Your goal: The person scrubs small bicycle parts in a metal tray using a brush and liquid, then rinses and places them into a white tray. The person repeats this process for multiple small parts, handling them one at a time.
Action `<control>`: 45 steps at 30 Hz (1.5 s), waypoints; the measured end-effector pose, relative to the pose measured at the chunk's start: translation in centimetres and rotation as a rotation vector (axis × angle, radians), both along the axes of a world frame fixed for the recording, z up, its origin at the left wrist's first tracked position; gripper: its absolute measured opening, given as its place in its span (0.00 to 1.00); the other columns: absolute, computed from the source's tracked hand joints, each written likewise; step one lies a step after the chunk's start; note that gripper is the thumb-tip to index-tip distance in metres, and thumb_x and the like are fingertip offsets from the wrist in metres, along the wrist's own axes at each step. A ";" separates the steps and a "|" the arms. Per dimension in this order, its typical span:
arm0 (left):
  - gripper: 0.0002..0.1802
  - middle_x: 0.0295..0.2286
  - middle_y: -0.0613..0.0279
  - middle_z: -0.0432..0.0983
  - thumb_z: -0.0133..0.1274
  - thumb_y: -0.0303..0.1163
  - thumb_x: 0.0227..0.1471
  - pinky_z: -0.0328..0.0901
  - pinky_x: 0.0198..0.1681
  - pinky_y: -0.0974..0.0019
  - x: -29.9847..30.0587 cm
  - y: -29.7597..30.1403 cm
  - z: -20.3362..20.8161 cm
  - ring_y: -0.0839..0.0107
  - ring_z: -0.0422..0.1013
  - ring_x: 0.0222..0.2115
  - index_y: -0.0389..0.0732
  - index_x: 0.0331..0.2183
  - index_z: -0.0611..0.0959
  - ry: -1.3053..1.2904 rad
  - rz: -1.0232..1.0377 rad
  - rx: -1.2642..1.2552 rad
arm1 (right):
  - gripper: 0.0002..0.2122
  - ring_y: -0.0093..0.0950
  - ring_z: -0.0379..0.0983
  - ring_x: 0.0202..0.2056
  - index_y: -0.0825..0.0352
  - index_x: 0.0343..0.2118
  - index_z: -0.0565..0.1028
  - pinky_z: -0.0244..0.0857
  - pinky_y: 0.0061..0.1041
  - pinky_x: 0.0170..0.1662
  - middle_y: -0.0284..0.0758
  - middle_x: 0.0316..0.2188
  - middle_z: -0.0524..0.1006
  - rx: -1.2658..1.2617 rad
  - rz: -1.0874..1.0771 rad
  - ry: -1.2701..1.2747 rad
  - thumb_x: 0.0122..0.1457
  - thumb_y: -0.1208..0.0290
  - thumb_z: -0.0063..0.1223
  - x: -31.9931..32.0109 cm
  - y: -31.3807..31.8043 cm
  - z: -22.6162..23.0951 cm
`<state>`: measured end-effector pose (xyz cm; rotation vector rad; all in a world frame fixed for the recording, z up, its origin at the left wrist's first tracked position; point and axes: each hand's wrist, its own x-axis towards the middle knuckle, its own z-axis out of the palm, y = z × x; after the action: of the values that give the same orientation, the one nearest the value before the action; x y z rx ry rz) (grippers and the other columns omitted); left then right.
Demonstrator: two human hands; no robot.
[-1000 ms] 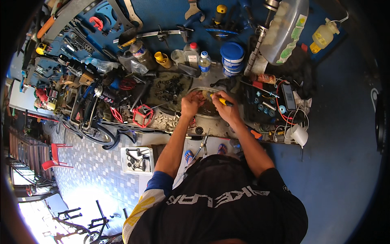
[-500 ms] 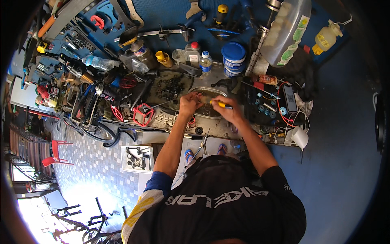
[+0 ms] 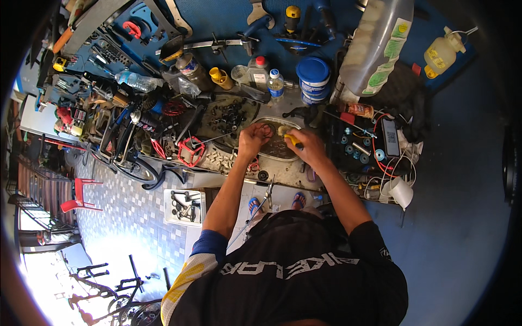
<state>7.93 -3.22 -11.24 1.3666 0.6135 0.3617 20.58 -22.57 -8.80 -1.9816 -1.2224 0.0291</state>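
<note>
My right hand is closed round a yellow-handled brush, its pale bristles pointing left over an oval metal tray. Murky brown liquid with small bits lies in the tray. At the tray's left side my left hand pinches a thin dark ring-shaped part; its exact kind is too small to make out. The bristles are close to that part, but I cannot tell whether they touch. Left of the tray, many small dark parts lie on a flat sheet.
A red pedal sits left on the bench. Behind stand a blue-lidded tub, a small bottle and a large grey jug. To the right are loose hardware, a phone and a white cup. A white crate stands below left.
The brush has turned in my right hand, so its bristles now show near the ring-shaped part. My left hand has barely moved. The whole view has shifted slightly.
</note>
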 end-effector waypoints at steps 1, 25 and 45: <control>0.12 0.40 0.59 0.82 0.46 0.24 0.67 0.77 0.40 0.68 0.1 -0.2 0.4 0.70 0.80 0.40 0.31 0.48 0.79 0.007 -0.001 -0.007 | 0.13 0.36 0.78 0.41 0.58 0.43 0.80 0.74 0.36 0.41 0.36 0.37 0.81 -0.114 0.026 -0.083 0.57 0.61 0.65 0.2 -0.2 -0.4; 0.09 0.32 0.49 0.84 0.56 0.30 0.59 0.74 0.40 0.58 -3.7 -1.3 5.2 0.55 0.82 0.35 0.35 0.37 0.84 0.159 0.399 0.852 | 0.10 0.36 0.83 0.35 0.66 0.43 0.81 0.74 0.32 0.42 0.39 0.37 0.84 -0.368 0.260 0.759 0.61 0.68 0.60 -9.6 -12.0 1.9; 0.12 0.32 0.57 0.82 0.50 0.34 0.65 0.78 0.30 0.62 -70.6 -10.8 -8.0 0.65 0.81 0.31 0.34 0.41 0.78 0.195 1.121 -0.332 | 0.26 0.32 0.78 0.33 0.76 0.38 0.71 0.71 0.30 0.42 0.44 0.32 0.81 0.144 -0.320 0.581 0.70 0.48 0.47 -25.8 7.6 -16.4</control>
<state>-62.68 -14.05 -19.27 0.6280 1.5140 0.9685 -5.22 -14.95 -25.17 -1.8363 -0.5175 0.3226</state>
